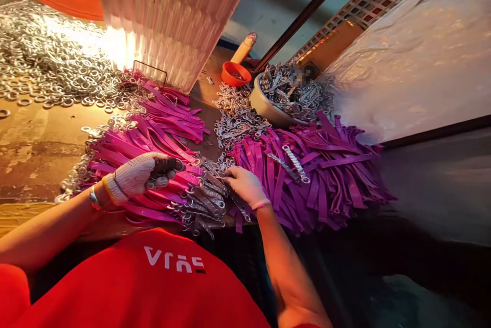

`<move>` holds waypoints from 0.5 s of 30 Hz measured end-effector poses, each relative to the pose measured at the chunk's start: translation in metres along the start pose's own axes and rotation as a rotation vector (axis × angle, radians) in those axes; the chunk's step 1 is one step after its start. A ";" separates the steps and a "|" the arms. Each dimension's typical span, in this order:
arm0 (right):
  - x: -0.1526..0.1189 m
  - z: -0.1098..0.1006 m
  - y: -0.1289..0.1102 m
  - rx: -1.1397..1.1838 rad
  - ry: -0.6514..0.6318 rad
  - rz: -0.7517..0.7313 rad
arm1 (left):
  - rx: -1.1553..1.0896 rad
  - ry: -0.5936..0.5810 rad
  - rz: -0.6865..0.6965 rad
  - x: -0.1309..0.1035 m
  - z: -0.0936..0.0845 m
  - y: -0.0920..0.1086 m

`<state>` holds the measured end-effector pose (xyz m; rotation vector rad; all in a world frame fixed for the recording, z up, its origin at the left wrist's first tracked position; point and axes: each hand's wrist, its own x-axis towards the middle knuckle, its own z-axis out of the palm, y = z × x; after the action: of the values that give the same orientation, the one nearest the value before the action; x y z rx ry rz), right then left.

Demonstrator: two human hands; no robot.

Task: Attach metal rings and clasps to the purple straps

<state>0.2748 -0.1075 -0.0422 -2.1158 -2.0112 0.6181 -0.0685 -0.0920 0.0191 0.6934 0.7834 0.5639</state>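
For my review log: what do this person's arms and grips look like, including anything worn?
The left grip wears a whitish glove with dark-looking fingers and a yellowish cuff edge; a shiny band circles that wrist. The right grip wears a pale glove. Both forearms are bare. A red sleeve shows at left, matching the red top with white lettering.

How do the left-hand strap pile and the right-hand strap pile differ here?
Colour: the left strap pile looks brighter pink, the right strap pile deeper purple, perhaps partly from the lighting.
Metal: the left pile has metal rings along its left edge; the right pile has two loose-looking chain pieces lying on top.
Position: the left hand is over the left pile; the right hand is by the right pile's left edge.
Both contain many flat strips.
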 end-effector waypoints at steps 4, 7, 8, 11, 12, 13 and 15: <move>0.000 0.003 0.000 0.157 0.007 0.042 | 0.049 -0.034 0.031 -0.012 -0.001 -0.005; -0.001 0.006 -0.001 0.285 -0.029 0.055 | 0.036 -0.045 0.061 -0.017 0.002 -0.009; -0.001 0.006 -0.001 0.329 -0.036 0.062 | 0.012 -0.036 0.074 -0.017 0.003 -0.011; -0.004 0.007 -0.002 0.461 -0.042 0.072 | -0.096 0.028 0.102 -0.016 0.005 -0.015; -0.005 0.008 -0.002 0.503 -0.037 0.070 | -0.121 0.053 0.102 -0.015 0.005 -0.016; -0.006 0.009 -0.002 0.544 -0.030 0.064 | -0.132 0.073 0.103 -0.014 0.006 -0.017; -0.006 0.011 -0.002 0.617 -0.004 0.048 | -0.101 0.078 0.114 -0.013 0.008 -0.018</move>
<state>0.2687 -0.1153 -0.0498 -1.7790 -1.5009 1.0820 -0.0663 -0.1153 0.0156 0.6289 0.7861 0.7330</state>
